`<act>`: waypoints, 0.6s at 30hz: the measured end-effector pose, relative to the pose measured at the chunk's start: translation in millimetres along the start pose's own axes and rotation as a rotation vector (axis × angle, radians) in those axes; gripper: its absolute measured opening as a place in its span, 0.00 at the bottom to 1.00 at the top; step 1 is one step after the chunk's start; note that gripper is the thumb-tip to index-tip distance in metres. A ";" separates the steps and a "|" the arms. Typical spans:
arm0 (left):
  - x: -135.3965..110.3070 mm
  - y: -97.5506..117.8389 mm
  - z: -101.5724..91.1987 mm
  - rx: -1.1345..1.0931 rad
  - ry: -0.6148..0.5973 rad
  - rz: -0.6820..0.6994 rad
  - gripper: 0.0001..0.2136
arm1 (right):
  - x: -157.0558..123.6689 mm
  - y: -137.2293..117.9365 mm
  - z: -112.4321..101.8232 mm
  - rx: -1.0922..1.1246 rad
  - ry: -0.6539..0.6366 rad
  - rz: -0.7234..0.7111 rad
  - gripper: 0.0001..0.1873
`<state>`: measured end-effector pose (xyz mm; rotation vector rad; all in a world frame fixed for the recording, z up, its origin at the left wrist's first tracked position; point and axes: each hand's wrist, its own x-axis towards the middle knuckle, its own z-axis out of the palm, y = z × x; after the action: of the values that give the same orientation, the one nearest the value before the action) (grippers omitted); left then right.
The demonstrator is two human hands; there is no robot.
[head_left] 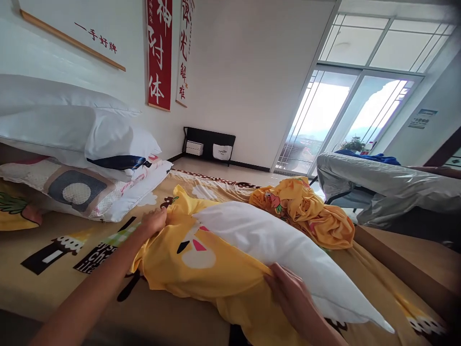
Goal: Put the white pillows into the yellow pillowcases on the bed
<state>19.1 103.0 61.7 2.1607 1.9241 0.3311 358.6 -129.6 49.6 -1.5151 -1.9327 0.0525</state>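
A white pillow point(273, 240) lies on the bed, its left part inside a yellow pillowcase point(169, 264) with a white and pink print. Most of the pillow's right side is bare and its pointed corner rests toward the lower right. My left hand point(154, 222) is closed on the bunched cloth at the far left end of the pillowcase. With my right hand point(288, 288), I grip the open edge of the pillowcase where it crosses the front of the pillow. Loose yellow cloth hangs below my right hand over the bed's near side.
White pillows point(72, 125) are stacked on a patterned pillow point(82, 187) at the left. Crumpled orange-yellow bedding point(306, 211) lies behind the white pillow. Beyond the patterned bedsheet point(46, 283) stand a black rack point(209, 139) and a plastic-covered mattress point(389, 182).
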 end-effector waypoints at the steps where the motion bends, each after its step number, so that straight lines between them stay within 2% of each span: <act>1: -8.9 9.6 -9.8 0.012 0.051 0.049 0.19 | 2.5 3.8 2.1 0.069 -0.049 0.077 0.18; 2: -19.9 22.4 -19.1 0.016 0.098 0.125 0.21 | 5.7 6.3 3.7 0.142 -0.097 0.138 0.20; 4: -45.6 55.2 -32.9 -0.061 0.149 0.521 0.19 | 14.1 7.5 5.2 0.293 -0.170 0.217 0.23; 6: -70.0 90.5 -35.8 -0.160 0.043 0.854 0.17 | 23.8 5.1 4.2 0.436 -0.194 0.252 0.24; 8: -86.0 120.0 -26.3 -0.165 -0.072 1.042 0.18 | 32.2 0.8 -0.2 0.540 -0.183 0.262 0.24; 10: -91.3 139.4 -8.6 -0.131 -0.157 1.094 0.21 | 37.3 -3.9 -7.8 0.569 -0.153 0.239 0.22; 12: -88.7 149.8 9.9 -0.087 -0.187 1.091 0.21 | 38.6 -8.2 -16.0 0.538 -0.128 0.214 0.20; 15: -80.1 154.9 27.7 -0.008 -0.131 1.056 0.16 | 35.9 -11.7 -21.9 0.522 -0.131 0.267 0.20; 18: -70.0 151.9 28.8 0.070 -0.014 0.994 0.11 | 30.3 -11.2 -17.0 0.523 -0.158 0.314 0.21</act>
<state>163.4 15.8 81.5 2.9811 0.7056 0.3917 354.9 -112.9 81.9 -1.4588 -1.6024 0.7729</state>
